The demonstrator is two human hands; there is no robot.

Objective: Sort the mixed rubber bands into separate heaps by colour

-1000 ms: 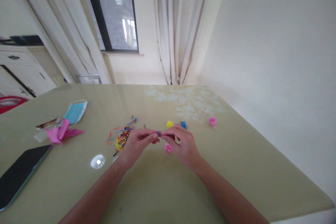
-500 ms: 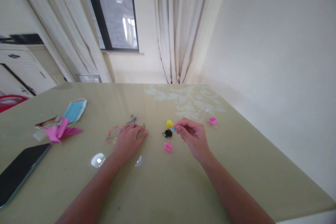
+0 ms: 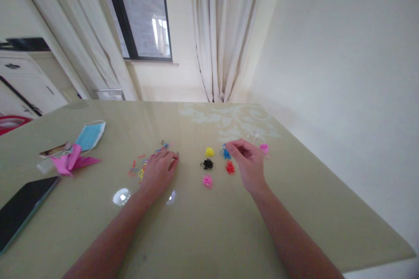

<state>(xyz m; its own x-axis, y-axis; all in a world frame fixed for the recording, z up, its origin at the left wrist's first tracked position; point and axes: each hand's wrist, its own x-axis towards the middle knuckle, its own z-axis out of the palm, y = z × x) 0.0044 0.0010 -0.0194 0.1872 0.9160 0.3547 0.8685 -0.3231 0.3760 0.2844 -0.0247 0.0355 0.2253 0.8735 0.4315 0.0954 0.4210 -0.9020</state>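
Observation:
My right hand point(image 3: 247, 161) is closed in a pinch just above a small pile of blue rubber bands point(image 3: 226, 154), with a bit of blue showing at the fingertips. Below that pile lies a heap of red rubber bands point(image 3: 230, 167). To the left, in a column, are yellow rubber bands point(image 3: 209, 152), black rubber bands point(image 3: 207, 164) and pink rubber bands point(image 3: 207, 181). My left hand point(image 3: 160, 170) rests low over scattered mixed-colour rubber bands point(image 3: 142, 171), fingers stretched out and slightly bent, covering part of them.
A pink cup-like piece point(image 3: 264, 149) stands beyond my right hand, near a small clear object point(image 3: 253, 136). At left lie a blue face mask point(image 3: 91, 135), a pink folded-paper figure point(image 3: 72, 161) and a phone point(image 3: 24, 209). A wall borders the table's right side.
My right hand has moved right and slightly away from me, carrying the blue rubber band from beside the black pile to the blue pile. The blue and red piles are now uncovered.

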